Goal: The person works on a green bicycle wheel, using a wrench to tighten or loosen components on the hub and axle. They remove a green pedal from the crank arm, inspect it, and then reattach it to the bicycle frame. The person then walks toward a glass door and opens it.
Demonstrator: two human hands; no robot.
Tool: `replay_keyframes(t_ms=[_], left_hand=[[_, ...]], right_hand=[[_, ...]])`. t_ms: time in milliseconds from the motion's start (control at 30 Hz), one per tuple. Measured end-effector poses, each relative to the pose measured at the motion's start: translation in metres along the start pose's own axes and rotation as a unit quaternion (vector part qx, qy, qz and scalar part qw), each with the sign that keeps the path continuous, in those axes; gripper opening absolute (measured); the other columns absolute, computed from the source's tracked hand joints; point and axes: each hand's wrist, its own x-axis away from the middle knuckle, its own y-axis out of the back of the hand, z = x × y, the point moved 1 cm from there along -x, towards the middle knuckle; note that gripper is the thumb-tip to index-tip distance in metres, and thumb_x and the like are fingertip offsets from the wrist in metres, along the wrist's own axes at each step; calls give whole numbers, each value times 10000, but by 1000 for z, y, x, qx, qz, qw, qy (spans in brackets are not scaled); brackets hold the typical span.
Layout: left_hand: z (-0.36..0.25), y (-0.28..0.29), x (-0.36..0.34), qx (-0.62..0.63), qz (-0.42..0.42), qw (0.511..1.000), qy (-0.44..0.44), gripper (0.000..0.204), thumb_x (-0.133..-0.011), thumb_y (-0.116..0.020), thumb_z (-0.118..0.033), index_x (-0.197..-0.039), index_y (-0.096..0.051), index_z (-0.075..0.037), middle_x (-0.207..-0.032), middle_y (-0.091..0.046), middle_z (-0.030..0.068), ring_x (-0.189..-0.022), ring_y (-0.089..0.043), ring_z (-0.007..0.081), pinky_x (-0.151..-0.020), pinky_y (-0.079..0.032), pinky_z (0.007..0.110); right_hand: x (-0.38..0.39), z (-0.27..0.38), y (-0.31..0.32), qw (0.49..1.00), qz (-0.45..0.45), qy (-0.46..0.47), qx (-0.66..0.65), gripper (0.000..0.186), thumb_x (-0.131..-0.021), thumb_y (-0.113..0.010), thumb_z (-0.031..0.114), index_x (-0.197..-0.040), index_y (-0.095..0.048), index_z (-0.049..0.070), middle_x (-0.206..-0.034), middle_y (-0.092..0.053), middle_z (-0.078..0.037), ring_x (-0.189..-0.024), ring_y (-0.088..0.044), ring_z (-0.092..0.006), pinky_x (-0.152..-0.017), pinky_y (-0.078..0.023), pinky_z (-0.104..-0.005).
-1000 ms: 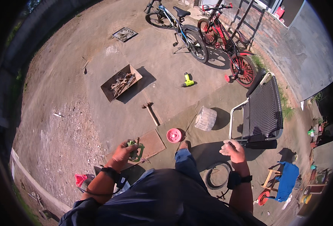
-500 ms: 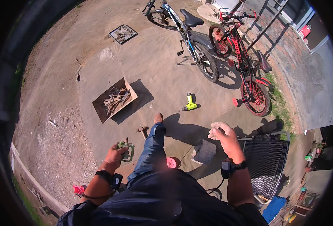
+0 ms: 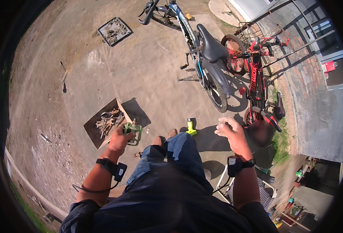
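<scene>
My left hand point(image 3: 119, 140) is closed around one side of what looks like a green bicycle pedal point(image 3: 139, 136), a frame with a short brownish stub sticking up from it. Just beyond that hand lies an open box point(image 3: 95, 136) of rusty metal pieces and tools. My right hand point(image 3: 235, 136) is raised to the right, its fingers curled together. A small greyish thing seems to be pinched there, too small to name. On the ground between my hands is a yellow-green power drill point(image 3: 191, 128), partly hidden by my knee.
A blue and black bicycle point(image 3: 202, 66) stands ahead, with a red and black bicycle point(image 3: 255, 77) to its right by the brick wall. A chair with a woven seat point(image 3: 262, 192) is close behind my right arm. Farther off lies a square tray point(image 3: 115, 32) with dirt.
My view has shifted forward and right, so the bicycles appear larger and the chair lies farther back. Both my feet now show together. Each hand keeps its grip, the pedal still in the left.
</scene>
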Motion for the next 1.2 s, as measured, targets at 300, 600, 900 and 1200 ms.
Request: replay_keyframes(t_ms=[300,600,900,1200], left_hand=[[-72,-11,-164,-21,-90,996,-18,515,-770,-663,-15,-1252,-496,59,-1080,-643,99,-951,-629,171,-853,-502,293],[-159,-68,-353,-29,-73,997,23,547,-775,-674,-26,-1266,-467,95,-1097,-622,115,-983,-610,174,-863,-496,290],[-171,-137,-518,101,24,993,57,606,-801,-652,24,-1359,-424,74,-1201,-593,131,-1059,-603,206,-927,-480,300],[-122,-172,-595,-20,-6,1000,9,364,-844,-658,-33,-1179,-529,28,-1062,-622,83,-931,-598,132,-815,-498,267]], right_hand=[[-224,123,67,998,-47,13,48,347,-955,-612,225,-1213,-541,3,-970,-618,-84,-827,-660,-186,-775,-526,-301],[-414,208,128,986,-85,-22,139,357,-963,-594,254,-1239,-564,30,-986,-621,-74,-858,-642,-172,-791,-511,-305],[-567,200,103,979,-35,-79,183,402,-948,-608,256,-1269,-543,23,-1045,-628,-72,-863,-632,-198,-789,-493,-316],[-711,144,110,908,34,1,418,644,-824,-724,150,-1401,-450,72,-1364,-515,-146,-1089,-576,-229,-897,-483,-350]])
